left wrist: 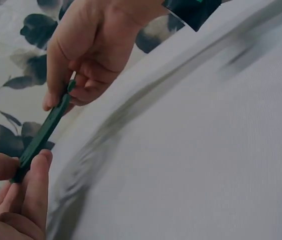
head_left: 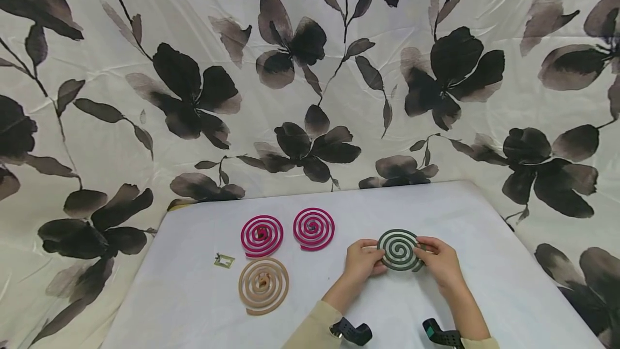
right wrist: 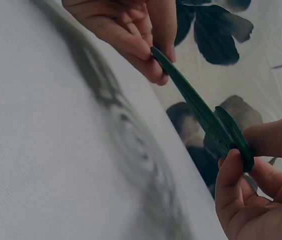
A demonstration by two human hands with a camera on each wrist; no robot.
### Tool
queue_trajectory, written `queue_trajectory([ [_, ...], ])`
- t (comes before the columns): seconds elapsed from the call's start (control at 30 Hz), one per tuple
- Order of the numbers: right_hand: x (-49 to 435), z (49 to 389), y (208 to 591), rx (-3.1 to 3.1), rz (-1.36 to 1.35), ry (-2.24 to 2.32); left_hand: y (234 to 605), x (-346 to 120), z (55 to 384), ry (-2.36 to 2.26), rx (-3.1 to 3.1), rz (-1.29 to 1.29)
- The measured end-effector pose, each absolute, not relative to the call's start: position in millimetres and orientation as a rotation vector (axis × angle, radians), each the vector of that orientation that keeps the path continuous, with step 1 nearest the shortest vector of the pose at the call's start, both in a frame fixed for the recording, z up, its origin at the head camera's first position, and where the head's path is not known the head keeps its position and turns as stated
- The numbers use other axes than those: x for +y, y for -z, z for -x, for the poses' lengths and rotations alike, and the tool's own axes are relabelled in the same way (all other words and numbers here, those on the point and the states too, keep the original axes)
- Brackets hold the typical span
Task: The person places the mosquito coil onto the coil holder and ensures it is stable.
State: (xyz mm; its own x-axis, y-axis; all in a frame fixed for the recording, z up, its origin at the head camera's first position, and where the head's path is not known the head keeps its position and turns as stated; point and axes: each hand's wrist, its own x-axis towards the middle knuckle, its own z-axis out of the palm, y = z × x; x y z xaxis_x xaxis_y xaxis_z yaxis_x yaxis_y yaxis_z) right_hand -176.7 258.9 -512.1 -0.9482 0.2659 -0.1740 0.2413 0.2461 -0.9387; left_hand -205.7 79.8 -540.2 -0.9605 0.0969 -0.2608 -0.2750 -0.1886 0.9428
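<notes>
A dark green mosquito coil point(head_left: 400, 250) is held above the table by both hands, one at each side. My left hand point(head_left: 362, 259) pinches its left edge between thumb and fingers. At the right edge, my right hand point(head_left: 439, 263) pinches the coil the same way. Seen edge-on in the left wrist view, the green coil point(left wrist: 43, 132) looks like a thin bar between the two hands. In the right wrist view, a strand of the coil point(right wrist: 231, 127) stands slightly apart from the rest near the right fingers.
Two magenta coils point(head_left: 262, 236) lie on the table's left half, with a tan coil point(head_left: 263, 286) nearer the front. Beside them lies a small metal piece with a cut-out point(head_left: 224, 260). The white-covered table point(head_left: 203, 306) backs onto a flower-printed cloth point(head_left: 310, 69).
</notes>
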Motion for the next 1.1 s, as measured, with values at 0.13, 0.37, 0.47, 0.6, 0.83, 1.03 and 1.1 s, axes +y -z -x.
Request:
queue_trajectory([
  [0.13, 253, 177, 511, -2.445, 0.475, -1.897, 539, 70, 205, -2.243, 1.809, 0.200],
  [0.37, 242, 177, 512, -2.408, 0.420, -1.968, 542, 56, 206, -2.231, 1.812, 0.176],
  [0.47, 238, 176, 511, -2.397, 0.411, -1.986, 545, 51, 207, -2.225, 1.802, 0.176],
  [0.6, 231, 176, 511, -2.389, 0.400, -1.996, 545, 42, 206, -2.216, 1.806, 0.163],
  [0.83, 218, 177, 514, -2.388, 0.373, -2.016, 544, 26, 203, -2.218, 1.815, 0.153],
  [1.03, 209, 177, 517, -2.375, 0.361, -2.039, 546, 15, 199, -2.219, 1.826, 0.146],
  [1.1, 206, 177, 518, -2.372, 0.360, -2.050, 547, 12, 198, -2.217, 1.832, 0.148],
])
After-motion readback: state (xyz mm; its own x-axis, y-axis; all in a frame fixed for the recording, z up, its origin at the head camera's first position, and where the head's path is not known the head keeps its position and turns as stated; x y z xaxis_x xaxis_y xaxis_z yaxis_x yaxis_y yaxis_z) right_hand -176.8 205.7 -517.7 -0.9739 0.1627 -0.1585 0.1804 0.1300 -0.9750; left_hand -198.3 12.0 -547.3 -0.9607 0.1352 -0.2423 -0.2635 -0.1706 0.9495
